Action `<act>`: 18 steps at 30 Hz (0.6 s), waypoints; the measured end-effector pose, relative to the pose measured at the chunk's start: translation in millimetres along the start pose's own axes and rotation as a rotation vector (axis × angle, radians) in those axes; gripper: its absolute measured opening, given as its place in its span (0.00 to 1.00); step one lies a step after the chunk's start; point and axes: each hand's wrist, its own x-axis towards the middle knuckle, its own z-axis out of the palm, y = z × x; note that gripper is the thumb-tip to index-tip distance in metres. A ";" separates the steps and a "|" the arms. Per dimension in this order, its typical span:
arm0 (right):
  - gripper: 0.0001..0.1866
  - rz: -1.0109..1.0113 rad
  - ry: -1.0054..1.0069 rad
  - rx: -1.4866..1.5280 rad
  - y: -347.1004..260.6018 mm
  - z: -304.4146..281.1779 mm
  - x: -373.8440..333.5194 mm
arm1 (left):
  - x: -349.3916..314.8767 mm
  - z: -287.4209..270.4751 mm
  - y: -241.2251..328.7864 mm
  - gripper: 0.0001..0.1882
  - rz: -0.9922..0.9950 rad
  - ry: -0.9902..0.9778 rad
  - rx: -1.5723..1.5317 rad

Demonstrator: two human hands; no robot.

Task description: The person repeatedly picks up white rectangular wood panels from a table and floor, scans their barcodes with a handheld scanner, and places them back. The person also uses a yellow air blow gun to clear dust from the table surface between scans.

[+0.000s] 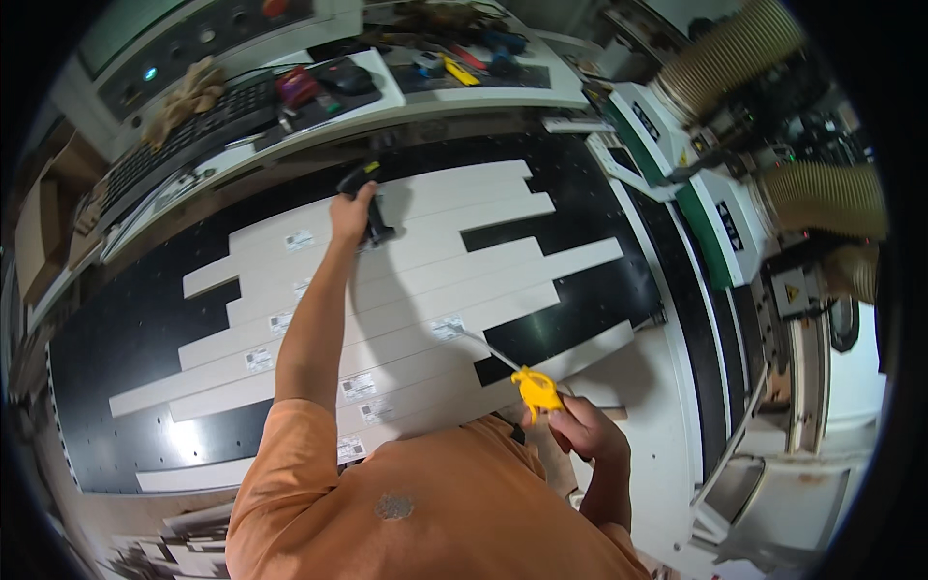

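My left hand (350,213) reaches far across the worktable and is closed around a black handheld barcode scanner (361,176). Below that hand, the scanner's dark lower end is close to the pale boards. Nearer my body on the right, my right hand (588,428) grips a yellow air blow gun (537,390), whose thin metal nozzle points up and left over the boards. Beneath both hands lie several long white boards (416,290), side by side with staggered ends. White printed labels (448,329) are stuck on many of them; the nozzle tip is close to one.
Under the boards is a black worktable (116,329). Along its far side runs a shelf with a keyboard (184,130), a mouse (346,75) and a yellow cutter knife (461,70). White-and-green machine heads (720,227) with ribbed hoses (822,198) stand to the right. A cardboard box (48,217) is at the left.
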 end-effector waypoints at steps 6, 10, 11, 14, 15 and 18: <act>0.18 -0.142 0.495 -0.040 52.1 11.5 27.2 | 4.5 -3.7 -0.4 0.33 0.027 0.007 0.045; 0.22 0.085 0.867 0.247 97.6 3.9 21.7 | 3.8 -2.2 0.1 0.30 0.012 0.003 -0.051; 0.22 0.148 0.959 0.294 106.5 0.8 19.0 | 3.4 -2.4 0.4 0.30 0.016 0.019 -0.020; 0.21 0.103 1.147 0.452 125.6 -8.5 9.8 | 2.2 -2.7 2.8 0.30 -0.023 0.015 0.001; 0.20 0.052 1.158 0.446 130.2 -10.9 7.9 | 1.5 -2.6 4.1 0.31 -0.007 0.018 0.011; 0.19 -0.002 1.215 0.445 142.1 -15.8 6.4 | -1.9 -3.0 8.2 0.31 0.018 0.039 0.048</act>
